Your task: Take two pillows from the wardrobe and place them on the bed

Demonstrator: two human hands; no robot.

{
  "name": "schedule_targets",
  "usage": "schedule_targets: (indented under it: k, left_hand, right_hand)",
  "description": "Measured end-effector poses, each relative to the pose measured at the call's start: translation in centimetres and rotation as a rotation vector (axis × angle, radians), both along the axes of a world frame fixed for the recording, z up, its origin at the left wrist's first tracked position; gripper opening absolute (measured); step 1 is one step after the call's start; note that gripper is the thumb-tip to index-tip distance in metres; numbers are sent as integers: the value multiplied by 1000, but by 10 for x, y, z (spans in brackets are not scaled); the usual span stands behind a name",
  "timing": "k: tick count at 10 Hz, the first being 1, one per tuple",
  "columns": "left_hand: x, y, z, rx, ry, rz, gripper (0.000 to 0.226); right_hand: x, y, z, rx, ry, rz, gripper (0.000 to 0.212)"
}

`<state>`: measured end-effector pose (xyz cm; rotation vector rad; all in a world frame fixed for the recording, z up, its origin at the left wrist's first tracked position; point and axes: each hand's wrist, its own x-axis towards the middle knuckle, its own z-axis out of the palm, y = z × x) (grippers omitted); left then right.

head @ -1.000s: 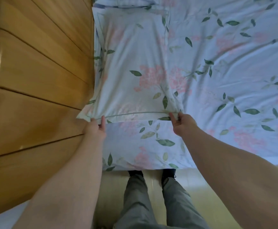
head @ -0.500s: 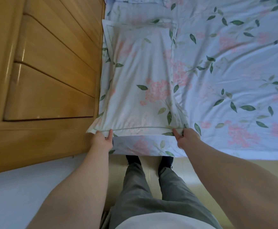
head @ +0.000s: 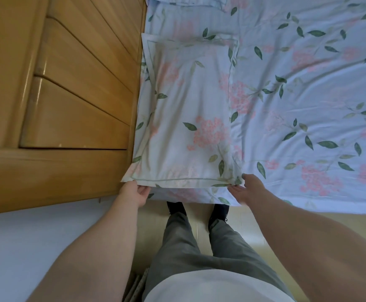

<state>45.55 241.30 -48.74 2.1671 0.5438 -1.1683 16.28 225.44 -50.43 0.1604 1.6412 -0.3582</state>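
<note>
A floral pillow, pale blue with pink blossoms and green leaves, lies flat on the bed along its left side, against the wooden headboard. My left hand is at the pillow's near left corner, fingers curled under the edge flap. At the near right corner, my right hand has its fingers apart, with only the thumb tip close to the fabric. A second piece of matching bedding shows at the top edge; I cannot tell whether it is a pillow.
The slatted wooden headboard runs along the left of the bed. A white wall or surface lies below it. My legs and dark shoes stand on yellowish floor at the bed's near edge. The sheet matches the pillow's pattern.
The pillow has slid towards me to the bed's near edge, still flat. My right hand has let go of its corner and spread open. My left hand stays at its corner.
</note>
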Motion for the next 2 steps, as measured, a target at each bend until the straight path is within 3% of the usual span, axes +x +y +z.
schedule_targets:
  k: [1, 2]
  left_hand:
    - [2, 7, 10, -76, 121, -31, 37]
    - [-3, 35, 38, -91, 220, -55, 32]
  right_hand:
    - [-13, -5, 24, -55, -59, 157, 28]
    - [-38, 1, 41, -85, -64, 333, 15]
